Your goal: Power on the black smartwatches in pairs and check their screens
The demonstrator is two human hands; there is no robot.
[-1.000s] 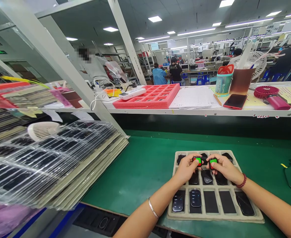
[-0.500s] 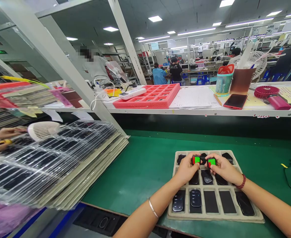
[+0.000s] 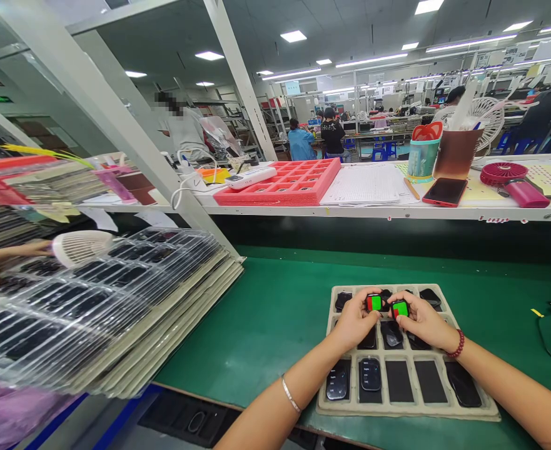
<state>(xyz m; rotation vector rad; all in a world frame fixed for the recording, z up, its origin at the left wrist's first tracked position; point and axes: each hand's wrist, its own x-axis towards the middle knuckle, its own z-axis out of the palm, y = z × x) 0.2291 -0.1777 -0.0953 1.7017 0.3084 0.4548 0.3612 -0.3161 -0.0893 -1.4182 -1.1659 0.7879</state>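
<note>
My left hand (image 3: 357,319) holds a small dark watch (image 3: 374,303) with a red and green lit screen, pinched between thumb and fingers. In my right hand (image 3: 418,317) is a second watch (image 3: 399,309), its screen also red and green. Both hands are over the upper part of a beige tray (image 3: 359,409), the two watches nearly touching. Dark watches lie in several of the tray's compartments; two in the front row, a left one (image 3: 337,381) and its neighbour (image 3: 370,374), show white text. Two front compartments show only black lining.
Stacked clear trays (image 3: 116,294) with dark items stand at left, a white fan (image 3: 82,248) over them. Another person's hands are at the far left. A shelf (image 3: 373,211) behind holds a pink foam tray (image 3: 279,187), papers and a phone (image 3: 444,191). A black cable (image 3: 545,340) lies at right.
The watch in my left hand has shifted slightly right and its screen faces me a little more. At the far left, the other person's hands have moved apart.
</note>
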